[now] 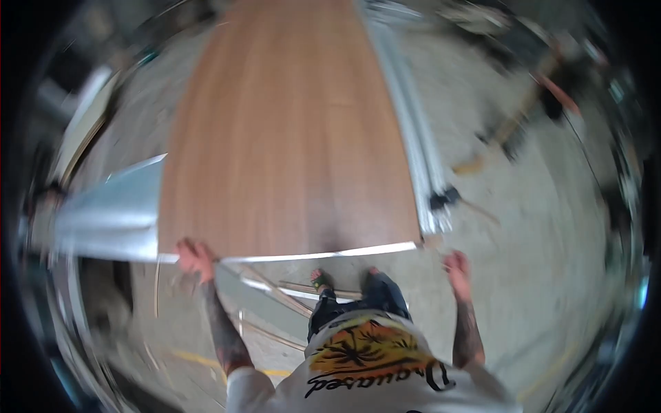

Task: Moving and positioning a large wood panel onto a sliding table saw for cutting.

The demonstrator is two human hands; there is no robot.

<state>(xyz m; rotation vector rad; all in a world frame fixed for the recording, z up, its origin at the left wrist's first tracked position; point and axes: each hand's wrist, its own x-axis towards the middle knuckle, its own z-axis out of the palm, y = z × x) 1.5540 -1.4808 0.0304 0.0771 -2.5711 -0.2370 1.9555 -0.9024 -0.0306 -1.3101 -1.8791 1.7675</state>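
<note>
Two bare hands are working at the near edge of a wood-grain panel.
The left hand (196, 257) is resting at the left part of the panel's (289, 151) white near edge (330, 253); blur is hiding whether it is gripping. The right hand (456, 267) is hovering just off the near right corner, its fingers looking partly curled, though I cannot tell whether they are closing on anything. The brown panel is stretching away ahead of and between both hands. A silvery sheet (117, 210) is lying left of the left hand; silvery strips (416, 138) are running ahead of the right, with a black object (444, 198) sitting near their end.
</note>
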